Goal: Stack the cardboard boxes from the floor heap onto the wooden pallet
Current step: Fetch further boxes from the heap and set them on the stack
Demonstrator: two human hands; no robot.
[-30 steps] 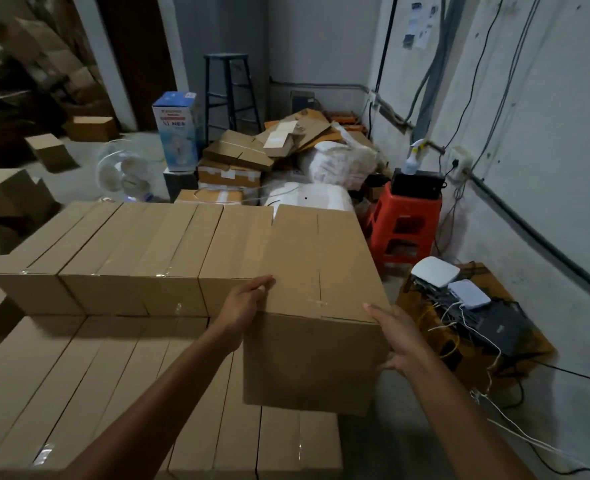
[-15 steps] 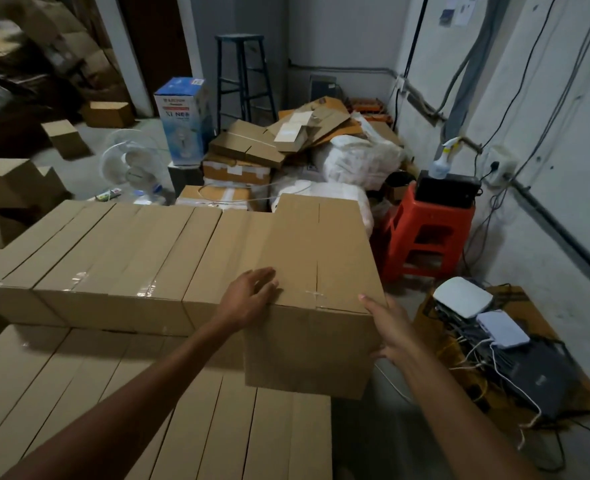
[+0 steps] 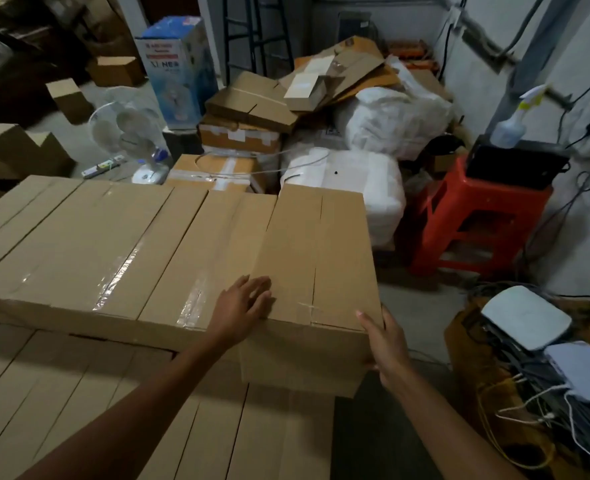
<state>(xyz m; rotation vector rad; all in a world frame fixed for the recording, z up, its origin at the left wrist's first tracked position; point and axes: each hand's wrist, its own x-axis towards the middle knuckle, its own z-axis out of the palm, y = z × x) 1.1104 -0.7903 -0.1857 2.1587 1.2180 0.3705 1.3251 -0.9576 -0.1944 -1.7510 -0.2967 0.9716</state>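
A long brown cardboard box [image 3: 321, 258] lies at the right end of the upper row of taped boxes [image 3: 113, 244], slightly raised and angled against its neighbour. My left hand [image 3: 243, 308] rests flat on the box's near left top edge. My right hand [image 3: 385, 344] presses against its near right corner and side. A lower layer of boxes [image 3: 113, 403] spreads out below in front of me. The pallet itself is hidden under the boxes.
A red plastic stool [image 3: 473, 220] with a black device and spray bottle stands to the right. White routers and cables [image 3: 542, 344] lie at the right. Behind the stack are white sacks [image 3: 352, 188], loose cardboard, a small fan [image 3: 127, 133] and a blue carton [image 3: 179, 67].
The box has gone down and forward beside the upper row. My left hand has shifted from gripping its left edge to lying flat on top. The view has tilted down.
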